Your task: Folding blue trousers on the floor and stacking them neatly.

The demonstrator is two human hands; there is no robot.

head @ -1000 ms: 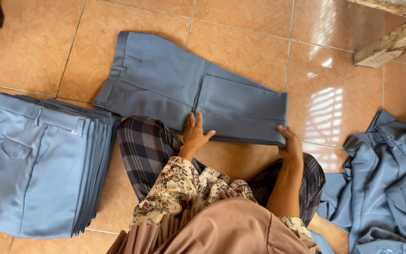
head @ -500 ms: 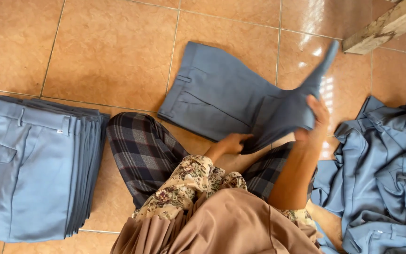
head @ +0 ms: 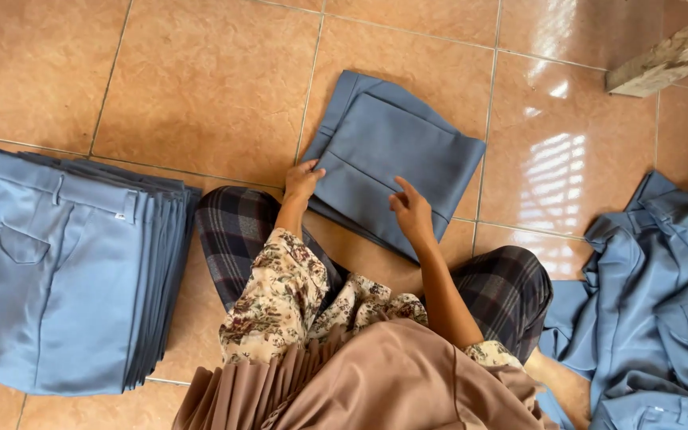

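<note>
Well off to the left of the left hand lies the biggest thing here, a squared-up stack of folded blue trousers (head: pixel 73 271), waistbands all at the far end and edges lined up, which I take to be why it sits at arm's reach but out of the working space; on the far side, out past the right hand, a loose heap of unfolded blue garments (head: pixel 662 302) slumps against the person's knee, crumpled and overlapping, looking like a supply kept close on that side. Between the two, on the tan tiled floor (head: pixel 201 87) straight in front of the crossed legs in checked trousers, rests the pair of blue trousers being folded (head: pixel 396 155), doubled into a compact rectangle and lying flat, a little askew to the tile lines. The left hand (head: pixel 302 180) presses on its near left corner, fingers spread and flat rather than gripping, seemingly to pin the layers; the right hand (head: pixel 410 210) rests open on the near edge, fingers apart, one raised, smoothing rather than clasping. A wooden beam (head: pixel 666 57) lies far beyond the right hand
</note>
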